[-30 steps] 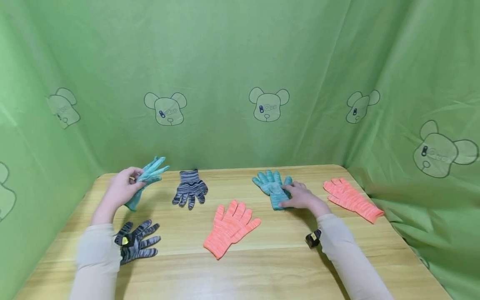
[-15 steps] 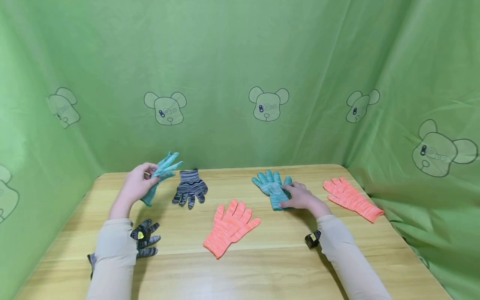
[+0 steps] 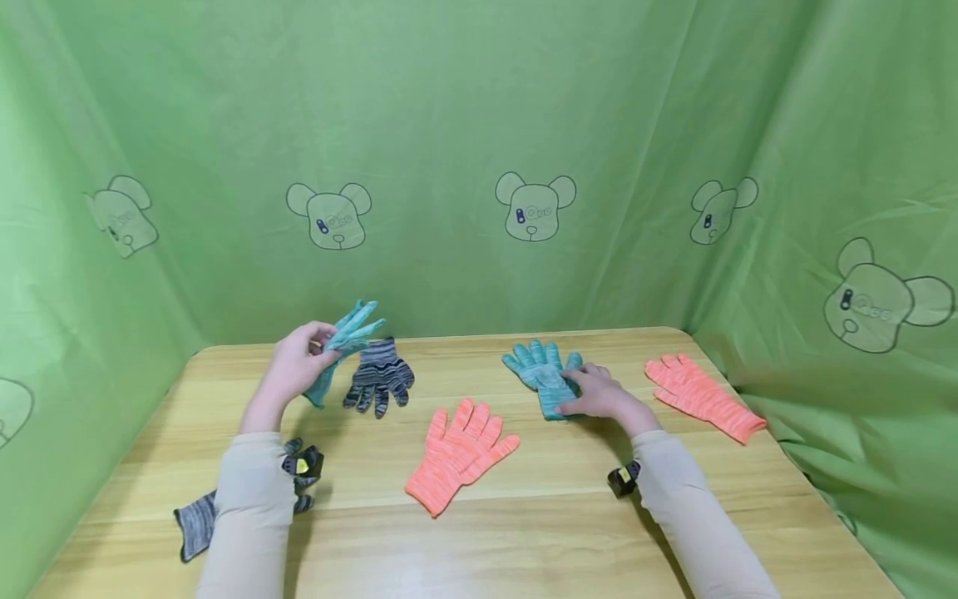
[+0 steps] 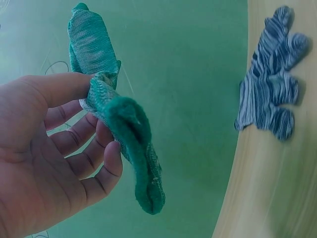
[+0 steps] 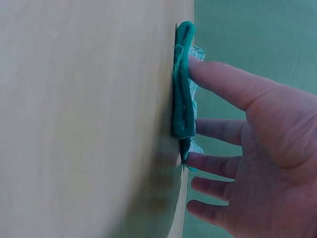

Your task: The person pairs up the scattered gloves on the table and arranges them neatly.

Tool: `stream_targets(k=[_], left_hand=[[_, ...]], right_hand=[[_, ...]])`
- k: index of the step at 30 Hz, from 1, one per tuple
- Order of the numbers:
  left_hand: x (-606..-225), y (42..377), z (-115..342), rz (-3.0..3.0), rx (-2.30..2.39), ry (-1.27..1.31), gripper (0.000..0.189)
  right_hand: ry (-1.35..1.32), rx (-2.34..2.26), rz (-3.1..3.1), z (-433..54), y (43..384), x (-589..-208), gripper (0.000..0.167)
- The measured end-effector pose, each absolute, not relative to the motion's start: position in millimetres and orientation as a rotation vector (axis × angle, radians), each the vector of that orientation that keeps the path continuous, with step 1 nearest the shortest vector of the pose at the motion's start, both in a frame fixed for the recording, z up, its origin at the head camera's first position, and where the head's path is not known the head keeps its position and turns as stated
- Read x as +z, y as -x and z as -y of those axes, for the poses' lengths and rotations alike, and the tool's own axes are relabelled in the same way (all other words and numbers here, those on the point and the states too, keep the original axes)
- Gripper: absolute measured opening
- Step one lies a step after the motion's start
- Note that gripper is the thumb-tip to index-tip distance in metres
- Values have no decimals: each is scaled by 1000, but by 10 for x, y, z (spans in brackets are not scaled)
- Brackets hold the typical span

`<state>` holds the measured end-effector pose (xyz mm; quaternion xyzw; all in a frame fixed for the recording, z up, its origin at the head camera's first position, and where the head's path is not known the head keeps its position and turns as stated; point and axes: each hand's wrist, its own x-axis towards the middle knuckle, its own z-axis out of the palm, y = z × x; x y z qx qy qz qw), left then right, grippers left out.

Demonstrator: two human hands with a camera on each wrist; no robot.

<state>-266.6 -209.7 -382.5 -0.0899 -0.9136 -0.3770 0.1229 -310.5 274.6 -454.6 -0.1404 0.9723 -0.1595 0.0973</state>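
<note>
- Since the earlier frames, the left hand (image 3: 301,358) has carried the left teal glove (image 3: 348,336) rightward, up to the far grey glove (image 3: 379,378) as the head camera sees it; the left sleeve (image 3: 250,507) now hides the middle of the near grey glove (image 3: 198,524). The right hand (image 3: 602,393) has stayed put.
- Green backdrop (image 3: 434,100), printed with outlined bear heads, standing behind the table and at both sides.
- Table (image 3: 539,532), with a pale wood-grain top.
- The left sleeve and the right sleeve (image 3: 692,507), both pale, reaching in from the near edge.
- Left hand: pinches the left teal glove between thumb and fingers, raised off the table, its fingers pointing up and to the right, its cuff hanging below.
- Right hand: fingers fairly straight, thumb resting on the cuff of the right teal glove (image 3: 549,378), which lies on the table, fingers toward the backdrop.
- Middle orange glove (image 3: 458,453), flat between the two arms, cuff toward the person.
- Right orange glove (image 3: 702,395), flat beyond the right hand, cuff slanting toward the table's right edge.
- Far grey glove, striped, flat, cuff at the far edge, fingers toward the person.
- Near grey glove, cuff to the left of the sleeve, fingertips to its right.
- Left wrist camera (image 3: 303,462) and right wrist camera (image 3: 624,480), small and black, at the cuffs of the sleeves.
</note>
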Motion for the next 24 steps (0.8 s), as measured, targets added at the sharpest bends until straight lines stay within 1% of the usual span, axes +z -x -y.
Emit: stream_targets(k=[13,24], left_hand=[[-3818,2719,1878,2656,-1192,271,32],[-3840,2782,1696,2639,-1265,301,33]], right_hand=[[419,-479,-2896,-2754,3065,-4563,82],[400,-504,-2911,-2767,3084,-4595,85]])
